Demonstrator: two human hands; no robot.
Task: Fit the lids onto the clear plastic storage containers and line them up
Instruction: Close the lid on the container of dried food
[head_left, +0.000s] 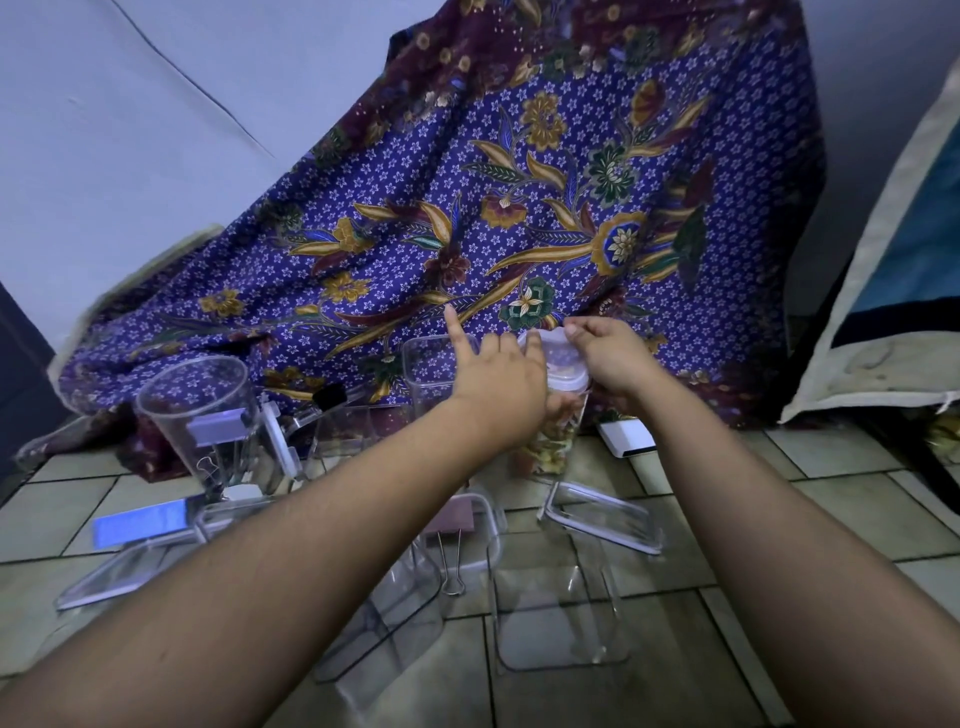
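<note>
head view, single entry.

- left hand (498, 376): reaches forward and holds the filled container (551, 441) by its upper left side, fingers curled round the top edge; the index finger (457, 330) sticks straight up, clear of everything.
- right hand (610, 358): fingertips pinch the far right rim of the lid (560, 366), palm over the container's right shoulder.
- lid: white-rimmed with a clear panel, on the mouth of the filled container, between both hands; whether it is fully seated cannot be told.
- filled container: tall, clear, upright on the tiled floor (831, 519) at the foot of the batik cloth (519, 208); mixed yellow and reddish contents, blurred.
- empty tall container (428, 374): upright, uncovered, just left of the filled one, partly behind the left hand.
- round container (202, 410): clear, upright, uncovered, well to the left.
- loose lid (602, 514): flat on the floor, in front of the filled container.
- second loose lid (104, 571): flat, far left foreground.
- two clear containers (561, 613) (384, 623): lying on their sides, side by side in the foreground, between the forearms.
- binder clip (449, 566): on the floor, between these two.
- cushion (893, 291): leaning, at the right edge.
</note>
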